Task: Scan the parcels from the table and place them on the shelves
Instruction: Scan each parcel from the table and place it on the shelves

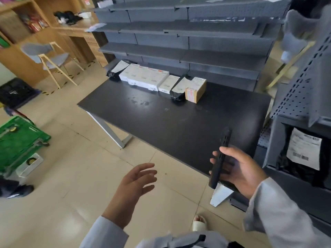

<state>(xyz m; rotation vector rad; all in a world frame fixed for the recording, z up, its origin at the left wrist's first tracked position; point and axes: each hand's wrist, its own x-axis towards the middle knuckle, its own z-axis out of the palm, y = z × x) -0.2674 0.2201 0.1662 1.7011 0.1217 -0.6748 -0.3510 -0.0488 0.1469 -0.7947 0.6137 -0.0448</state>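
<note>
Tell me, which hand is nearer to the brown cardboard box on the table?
The right hand, holding a black phone, hovers over the table's near edge, below the brown cardboard box. The left hand hangs open over the floor, farther left and back.

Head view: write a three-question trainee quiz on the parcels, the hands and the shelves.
1. True or false: the right hand holds a dark handheld device.
2. Which parcel in the row on the black table is farthest right? A) brown cardboard box B) black bag C) white box
3. Fill in: the left hand is ____, its fingers spread and holding nothing.

Key:
1. True.
2. A, the brown cardboard box; a black bag leans beside it, then the white boxes.
3. Open. A labelled black bag already lies in the grey shelf unit at right.
</note>
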